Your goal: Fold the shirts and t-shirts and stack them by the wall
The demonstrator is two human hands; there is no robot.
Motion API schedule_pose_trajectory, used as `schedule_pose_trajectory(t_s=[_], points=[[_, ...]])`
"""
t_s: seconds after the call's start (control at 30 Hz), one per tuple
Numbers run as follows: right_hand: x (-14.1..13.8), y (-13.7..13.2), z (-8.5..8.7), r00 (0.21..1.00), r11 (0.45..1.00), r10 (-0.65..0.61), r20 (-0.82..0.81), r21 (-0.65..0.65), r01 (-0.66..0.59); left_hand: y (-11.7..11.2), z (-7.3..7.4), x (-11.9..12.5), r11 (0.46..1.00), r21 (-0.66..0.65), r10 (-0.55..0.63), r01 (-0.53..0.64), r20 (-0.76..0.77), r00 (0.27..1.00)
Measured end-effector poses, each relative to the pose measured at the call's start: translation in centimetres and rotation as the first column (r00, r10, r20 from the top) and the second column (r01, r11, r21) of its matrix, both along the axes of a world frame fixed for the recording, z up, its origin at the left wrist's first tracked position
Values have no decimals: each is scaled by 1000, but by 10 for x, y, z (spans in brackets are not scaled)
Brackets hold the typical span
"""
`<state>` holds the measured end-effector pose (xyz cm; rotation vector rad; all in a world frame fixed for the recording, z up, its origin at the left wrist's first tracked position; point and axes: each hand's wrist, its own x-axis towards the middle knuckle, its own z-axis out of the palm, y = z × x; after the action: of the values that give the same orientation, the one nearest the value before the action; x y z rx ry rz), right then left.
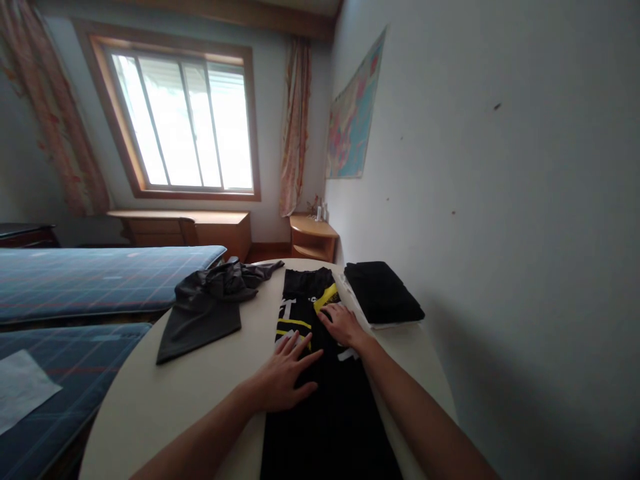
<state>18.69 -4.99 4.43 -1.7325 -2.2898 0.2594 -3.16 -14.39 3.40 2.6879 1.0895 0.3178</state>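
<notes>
A black garment (325, 420) with yellow and white print lies lengthwise on the pale round table (210, 400), reaching to the bottom of the view. It looks folded into a long strip; its exact kind I cannot tell. My left hand (286, 373) rests palm down on its left side, fingers spread over the yellow stripes. Further up, my right hand (343, 325) lies flat on its right side beside a yellow patch. Both hands press on the cloth without gripping it.
A crumpled dark grey garment (210, 310) lies at the table's left. Folded black cloth (383, 291) sits on something white at the right, near the wall (500, 280). Mattresses (100, 280) stand to the left, one bearing a white sheet of paper (25, 387). Behind are a desk and small corner shelf (314, 228).
</notes>
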Motion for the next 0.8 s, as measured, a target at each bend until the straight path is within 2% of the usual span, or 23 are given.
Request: schedule_pose_trajectory(t_s=[0.1, 0.23, 0.4, 0.57, 0.8], points=[[0, 19, 3, 996, 996, -88, 4, 8, 88, -4, 7, 2, 1000, 2, -25, 25, -4, 1000], [-3, 40, -5, 984, 980, -162, 80, -100, 169, -6, 12, 2, 998, 1, -66, 66, 3, 998], [-6, 45, -15, 978, 976, -176, 112, -113, 188, -4, 11, 2, 991, -17, -130, 130, -10, 991], [-4, 19, -16, 994, 997, -51, 94, -57, 56, -3, 10, 1, 993, -14, -114, 114, -9, 993], [1, -48, -13, 972, 979, 193, 134, -96, -181, -4, 6, 3, 997, 36, -72, 70, 57, 996]])
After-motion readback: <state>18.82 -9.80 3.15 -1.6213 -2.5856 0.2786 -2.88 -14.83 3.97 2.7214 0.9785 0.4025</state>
